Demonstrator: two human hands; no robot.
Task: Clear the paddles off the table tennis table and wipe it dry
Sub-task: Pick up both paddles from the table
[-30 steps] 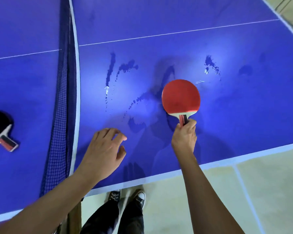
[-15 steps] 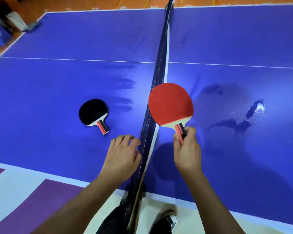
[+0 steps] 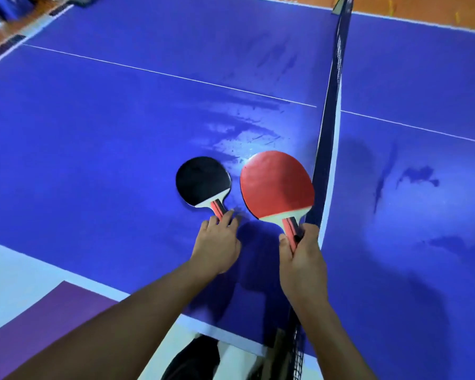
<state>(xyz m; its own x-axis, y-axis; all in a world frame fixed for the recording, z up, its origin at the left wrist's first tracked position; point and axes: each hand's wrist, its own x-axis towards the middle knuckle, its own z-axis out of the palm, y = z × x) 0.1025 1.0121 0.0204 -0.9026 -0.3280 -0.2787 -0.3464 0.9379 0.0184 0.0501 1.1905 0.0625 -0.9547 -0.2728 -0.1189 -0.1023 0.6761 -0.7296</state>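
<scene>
– So, where does the black paddle (image 3: 202, 182) lie?
– Flat on the worktop (image 3: 93, 133), left of the net (image 3: 330, 127) and straight ahead of the left grip (image 3: 217, 242), which pinches the handle's end. Its long axis runs away from that grip, with the blade pointing far-left.
– And the red paddle (image 3: 277, 185)?
– Just beside it, handle clasped in the right grip (image 3: 302, 259), blade pointing away.
– What next?
– Probably a lift back along that axis. The wet patches (image 3: 417, 176) are not yet wiped.
</scene>
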